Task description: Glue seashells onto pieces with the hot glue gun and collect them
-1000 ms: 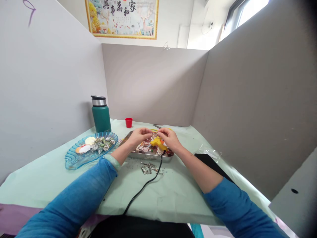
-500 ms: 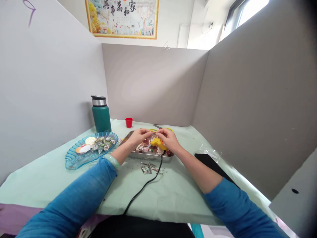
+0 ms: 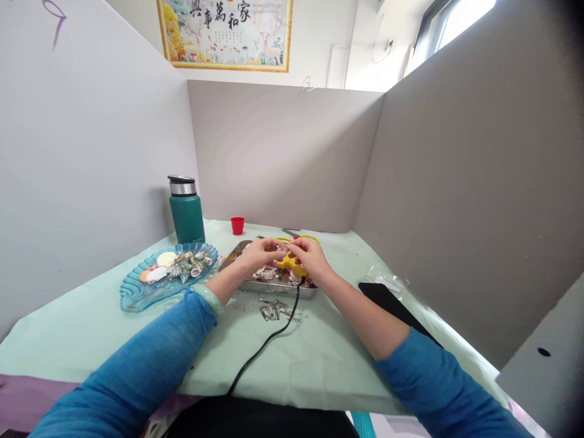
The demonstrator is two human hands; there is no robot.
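Ref.: metal tray [image 3: 278, 291] on tabletop [image 3: 342, 347].

1. Workpc.: small pc. [image 3: 281, 247], held above tray; too small to ID.
2. Grip: L hand [image 3: 261, 255] thumb & fingers pinched on small pc.; R hand [image 3: 311, 258] appears pinched at its opp. end.
3. Technique: steady w/ L, adjust w/ R fingertips only. Apply light, even pressure. Work over tray so any drop lands inside. Hold fingers clear of yellow tool [image 3: 292, 265], lying in tray directly below; its tip is hidden, so treat as poss. hot. Don't snag black cord [image 3: 268, 340], which runs over tray's near rim.
4. Pose: forearms converge from tray's L & R near sides; hands level, backs up, fingertips meeting over tray.
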